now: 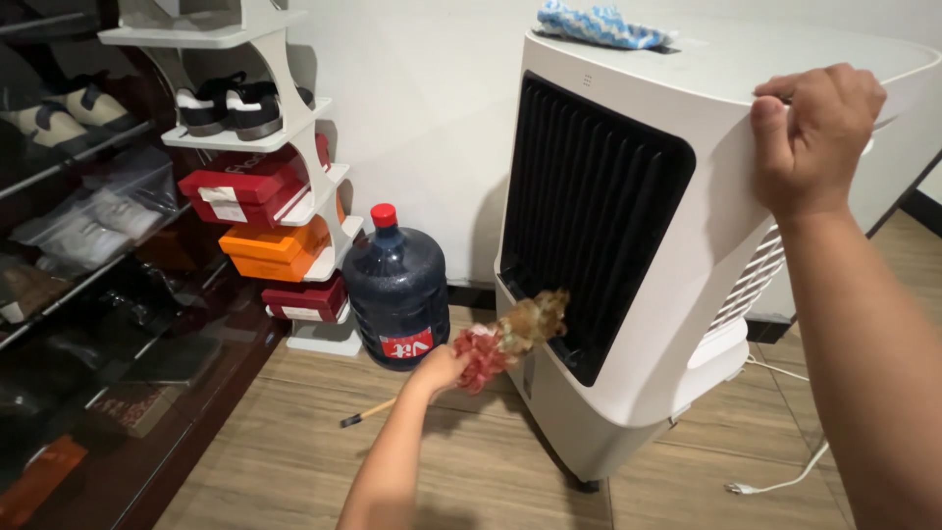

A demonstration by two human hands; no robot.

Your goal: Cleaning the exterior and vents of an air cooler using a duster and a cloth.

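Wood-plank flooring hosts a white air cooler point(687, 255); right hand point(814, 132) fingers curl over its top edge, steadying it, while left hand point(437, 371) fingers pinch a feather duster point(500, 339), best swept along the black grille point(589, 216) just beyond them.

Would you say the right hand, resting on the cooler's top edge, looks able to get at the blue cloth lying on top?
Probably yes: the right hand already grips the white air cooler at its top edge, and the blue cloth lies on the same flat top with nothing between them.
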